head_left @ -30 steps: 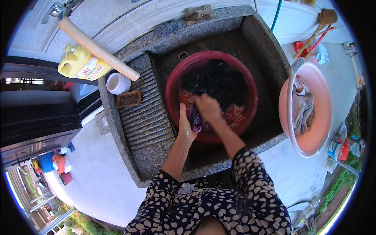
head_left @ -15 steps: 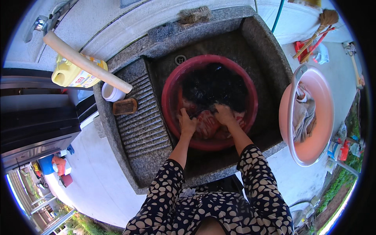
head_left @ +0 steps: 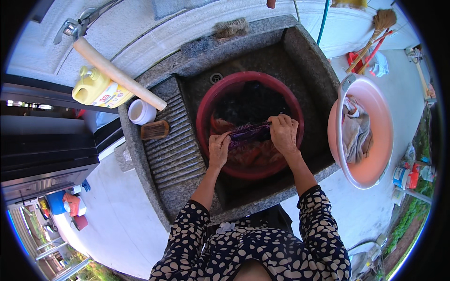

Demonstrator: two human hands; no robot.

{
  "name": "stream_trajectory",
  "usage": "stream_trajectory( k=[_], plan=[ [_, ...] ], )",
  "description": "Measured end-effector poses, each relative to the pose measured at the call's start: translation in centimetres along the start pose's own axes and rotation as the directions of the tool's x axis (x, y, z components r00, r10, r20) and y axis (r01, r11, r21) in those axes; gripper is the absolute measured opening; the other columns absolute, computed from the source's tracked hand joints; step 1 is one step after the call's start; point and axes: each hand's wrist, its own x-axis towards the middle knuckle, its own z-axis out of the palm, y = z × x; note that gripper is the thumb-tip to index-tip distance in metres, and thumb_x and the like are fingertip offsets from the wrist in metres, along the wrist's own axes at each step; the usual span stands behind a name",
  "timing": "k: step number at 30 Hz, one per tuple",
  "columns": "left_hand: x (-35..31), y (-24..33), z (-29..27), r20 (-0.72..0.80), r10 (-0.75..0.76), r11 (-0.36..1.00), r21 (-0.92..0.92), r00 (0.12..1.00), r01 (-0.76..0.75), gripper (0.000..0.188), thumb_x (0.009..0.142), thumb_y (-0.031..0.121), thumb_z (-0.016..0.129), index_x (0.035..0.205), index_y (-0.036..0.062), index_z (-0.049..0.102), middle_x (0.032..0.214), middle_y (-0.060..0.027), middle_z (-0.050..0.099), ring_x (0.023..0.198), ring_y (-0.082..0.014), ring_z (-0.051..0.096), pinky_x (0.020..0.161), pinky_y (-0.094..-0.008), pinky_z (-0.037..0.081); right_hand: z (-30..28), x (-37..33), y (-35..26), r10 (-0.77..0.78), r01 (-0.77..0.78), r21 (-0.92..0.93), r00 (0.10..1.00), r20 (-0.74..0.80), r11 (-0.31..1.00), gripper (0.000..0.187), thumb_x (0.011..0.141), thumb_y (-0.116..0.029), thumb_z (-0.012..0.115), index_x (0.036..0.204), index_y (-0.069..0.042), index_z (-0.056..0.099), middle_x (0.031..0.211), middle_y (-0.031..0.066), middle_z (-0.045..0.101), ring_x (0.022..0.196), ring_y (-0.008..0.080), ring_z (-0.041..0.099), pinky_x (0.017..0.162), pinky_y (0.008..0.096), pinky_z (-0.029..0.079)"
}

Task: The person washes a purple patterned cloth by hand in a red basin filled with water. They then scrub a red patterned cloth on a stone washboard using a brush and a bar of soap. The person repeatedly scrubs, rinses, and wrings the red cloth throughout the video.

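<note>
Between my two hands a dark purple patterned cloth is stretched above the water of a red basin. My left hand grips its left end, fingers closed round the fabric. The right end is pinched by my right hand, near the basin's right side. Below the cloth, reddish and pale laundry lies in the water. Dark laundry or dark water fills the far half of the basin; I cannot tell which.
The basin stands in a stone sink with a ribbed washboard. Left are a brush, a white tub, a yellow jug and a tap hose. At right, a pink basin holds grey cloth.
Both hands have risen out of the water, and the right has moved further right. The purple cloth has come up between them. The view has shifted slightly.
</note>
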Motion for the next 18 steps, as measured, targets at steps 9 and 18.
stream_trajectory(
  k=[9,18],
  plan=[
    [-0.3,4.6,-0.9,-0.120,-0.068,0.905,0.411,0.990,0.112,0.034,0.067,0.017,0.079,0.088,0.0081,0.053,0.090,-0.0120,0.050,0.089,-0.0362,0.059,0.070,-0.0468,0.048,-0.7,-0.7,-2.5,0.146,-0.221,0.551,0.973,0.176,0.804,0.018,0.083,-0.003,0.058,0.100,-0.007,0.059,0.092,0.0148,0.063,0.086,0.0355,0.063,0.074,0.0432,0.050],
    [-0.3,3.0,-2.8,-0.048,0.128,0.839,0.538,0.991,-0.082,0.047,0.059,0.017,0.080,0.096,0.0094,0.052,0.103,-0.0154,0.046,0.098,-0.0389,0.054,0.079,-0.0453,0.049,-5.6,0.8,-1.3,0.069,-0.237,0.566,0.951,0.302,0.789,0.026,0.071,0.006,0.057,0.093,-0.007,0.061,0.089,0.0114,0.055,0.087,0.0301,0.059,0.077,0.0376,0.048]
  ],
)
